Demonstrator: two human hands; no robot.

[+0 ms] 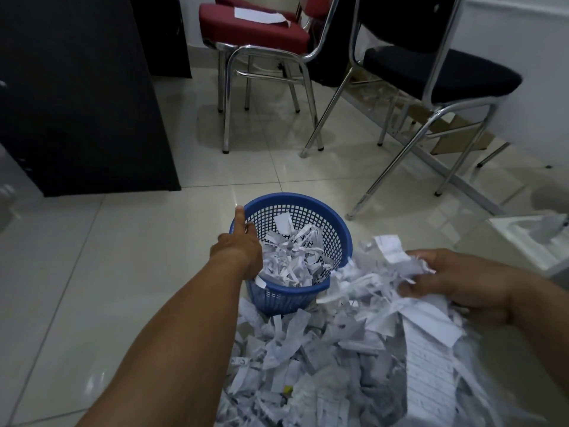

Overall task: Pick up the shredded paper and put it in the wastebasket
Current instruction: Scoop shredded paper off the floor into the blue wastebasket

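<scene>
A blue mesh wastebasket (334, 229) stands on the tiled floor, about half full of white paper strips. My left hand (238, 245) grips its left rim, thumb outside and fingers inside. A big heap of shredded paper (323, 359) lies on the floor in front of the basket and to its right. My right hand (455, 282) is closed on a bunch of shredded paper (391, 272) lifted just right of the basket's rim.
A red chair (252, 32) and a black chair (437, 72) with chrome legs stand behind the basket. A dark cabinet (77, 103) fills the left. A white object (529, 238) sits at the right edge. Flat cardboard (452, 131) lies under the black chair.
</scene>
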